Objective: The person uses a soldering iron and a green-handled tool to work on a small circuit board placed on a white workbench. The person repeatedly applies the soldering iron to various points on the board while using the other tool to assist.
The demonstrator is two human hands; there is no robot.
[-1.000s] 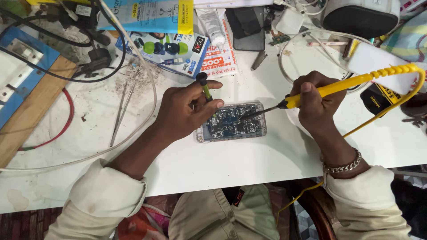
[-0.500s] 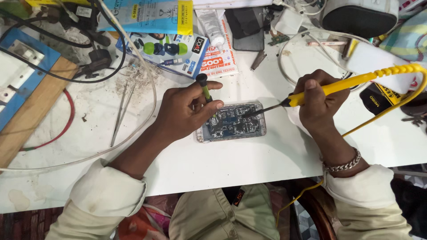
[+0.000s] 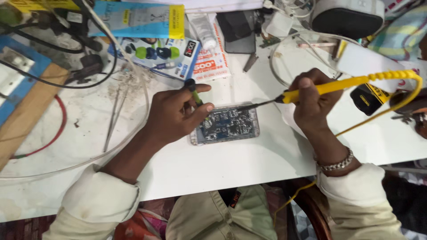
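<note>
Opened phone with bare blue circuit board (image 3: 227, 124): fragile, grip edges | my left hand (image 3: 175, 116) pinches green-handled tool (image 3: 195, 95) over it | my right hand (image 3: 311, 100) grips yellow soldering iron (image 3: 342, 84) at its top edge

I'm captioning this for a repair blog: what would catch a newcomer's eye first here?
The yellow-handled soldering iron in the right hand, its tip at the top edge of the opened phone lying mid-table. The left hand pins a small green-handled tool against the phone's left end. Behind, cables and colourful packaging crowd the white table.
</note>
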